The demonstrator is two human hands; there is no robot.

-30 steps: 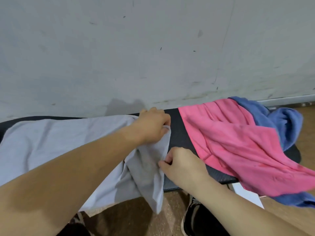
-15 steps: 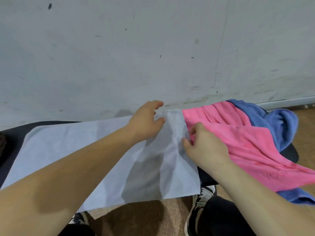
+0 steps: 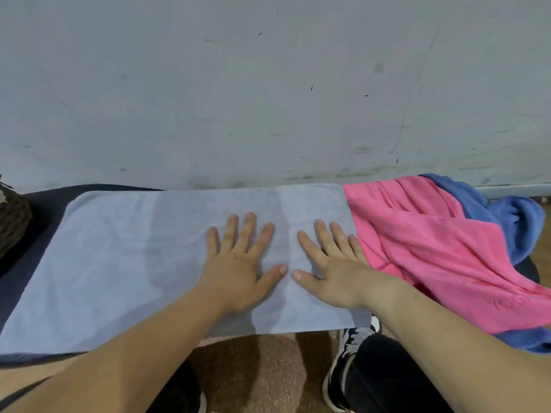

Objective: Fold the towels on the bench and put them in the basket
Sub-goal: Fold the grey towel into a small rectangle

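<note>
Head view: you've three towels (grey [image 3: 119,263], pink [image 3: 432,248], blue [image 3: 518,222]); left hand [image 3: 235,263], right hand [image 3: 331,269] spread flat on grey; one basket [image 3: 12,222] at left edge, contents hidden.

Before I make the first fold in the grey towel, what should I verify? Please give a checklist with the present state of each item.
1. Grey towel spread flat on the bench: ok.
2. Left hand and right hand lie flat on it, holding nothing: ok.
3. Right edge free of the pink towel: not ok, they touch.
4. Near edge supported by the bench: cannot tell, the front is covered.
5. Woven thing at the left edge is the basket: cannot tell.
</note>
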